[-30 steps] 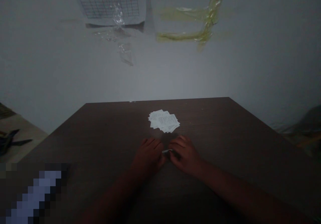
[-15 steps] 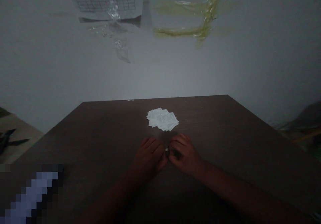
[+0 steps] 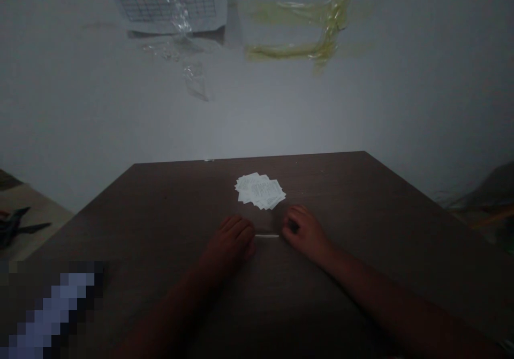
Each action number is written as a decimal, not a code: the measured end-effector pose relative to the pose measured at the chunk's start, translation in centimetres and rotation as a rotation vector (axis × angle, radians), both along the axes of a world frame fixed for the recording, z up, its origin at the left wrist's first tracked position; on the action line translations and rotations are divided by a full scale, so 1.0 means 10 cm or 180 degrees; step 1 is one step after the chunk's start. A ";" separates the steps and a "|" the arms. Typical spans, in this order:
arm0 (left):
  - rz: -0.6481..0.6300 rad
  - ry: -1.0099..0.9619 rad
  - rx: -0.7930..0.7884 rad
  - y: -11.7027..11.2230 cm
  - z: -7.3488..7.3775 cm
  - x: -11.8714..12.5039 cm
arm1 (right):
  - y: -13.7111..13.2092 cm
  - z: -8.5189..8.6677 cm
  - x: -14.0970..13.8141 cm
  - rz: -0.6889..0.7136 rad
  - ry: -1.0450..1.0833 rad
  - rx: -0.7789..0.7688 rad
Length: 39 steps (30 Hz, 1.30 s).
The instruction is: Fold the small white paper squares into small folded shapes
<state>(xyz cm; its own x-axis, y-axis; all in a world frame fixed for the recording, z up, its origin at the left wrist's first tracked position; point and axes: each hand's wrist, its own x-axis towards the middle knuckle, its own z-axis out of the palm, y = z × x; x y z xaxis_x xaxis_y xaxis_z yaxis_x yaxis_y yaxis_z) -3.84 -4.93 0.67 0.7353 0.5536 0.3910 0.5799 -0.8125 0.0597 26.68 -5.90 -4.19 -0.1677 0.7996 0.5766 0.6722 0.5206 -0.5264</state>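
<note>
A thin, pale strip [image 3: 267,236], which looks like a piece of paper seen edge-on, lies crosswise between my hands on the dark wooden table [image 3: 160,198]. My left hand [image 3: 233,241] is closed, with its fingers curled down at the strip's left end. Curled with thumb and index finger together, my right hand [image 3: 304,233] is close by the strip's right end. A narrow dark gap shows there, and I cannot tell whether those fingertips hold anything. Just beyond my hands lies an overlapping pile of white printed paper slips [image 3: 260,191].
A pale wall [image 3: 281,112] rises behind the table, with a taped grid sheet [image 3: 164,0] and yellowed tape [image 3: 289,52] on it. A pixelated, bluish object [image 3: 52,311] is at the lower left. Dark items [image 3: 18,225] lie beyond the table's left edge.
My hands have moved apart, the left one leftward and the right one to the right and slightly farther away. More of the pale strip now shows between them. The slip pile looks unchanged.
</note>
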 end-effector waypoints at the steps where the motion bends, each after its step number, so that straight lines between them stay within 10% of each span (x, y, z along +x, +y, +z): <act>1: -0.0017 0.0070 -0.0097 0.00 0.00 0.00 | 0.01 0.00 0.02 -0.0048 -0.0004 -0.0062; 16: 0.0228 -0.0118 -0.1500 0.05 -0.13 0.04 | -0.17 0.05 -0.11 0.0702 -0.0833 -0.0907; 39: 0.0105 -0.0103 -0.1209 0.03 -0.10 0.03 | -0.10 0.00 -0.11 0.0738 -0.0684 -0.0599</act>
